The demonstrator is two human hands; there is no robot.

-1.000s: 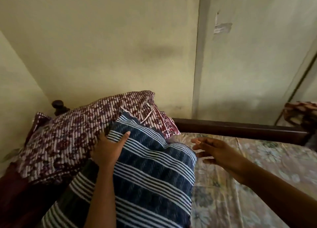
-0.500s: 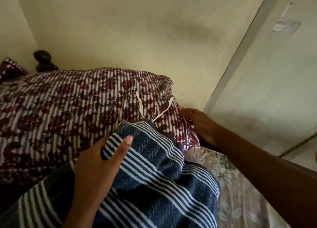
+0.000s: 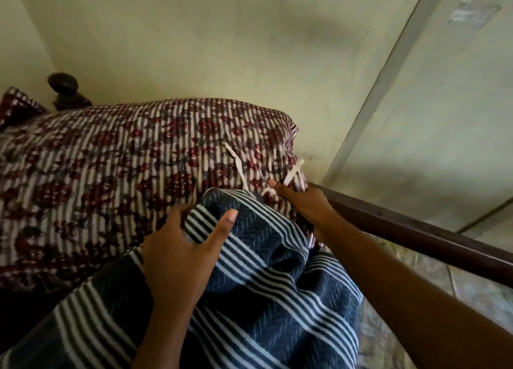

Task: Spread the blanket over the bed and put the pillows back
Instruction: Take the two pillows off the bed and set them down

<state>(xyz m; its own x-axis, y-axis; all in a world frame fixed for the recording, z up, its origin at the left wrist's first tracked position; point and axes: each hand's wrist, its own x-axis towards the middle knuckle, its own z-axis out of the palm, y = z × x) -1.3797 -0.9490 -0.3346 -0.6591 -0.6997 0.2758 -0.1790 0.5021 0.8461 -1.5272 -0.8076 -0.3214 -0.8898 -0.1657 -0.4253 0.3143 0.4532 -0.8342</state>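
At the far left edge a dark bedpost knob [image 3: 62,87] stands in the wall corner, with the red floral striped pillow [image 3: 116,174] pressed against the wall [image 3: 222,49] behind it, so there is little room there. The left hand [image 3: 180,252] grips the top edge of the blue striped bundle [image 3: 272,285], fingers curled over it and thumb flat on the stripes. The bundle leans on the pillow's front. The right hand [image 3: 305,205] touches the pillow's right end beside the white ties [image 3: 238,169]; its other fingers are hidden, so the grip is unclear. Further right are the wooden rail [image 3: 416,235] and open floral sheet [image 3: 458,282].
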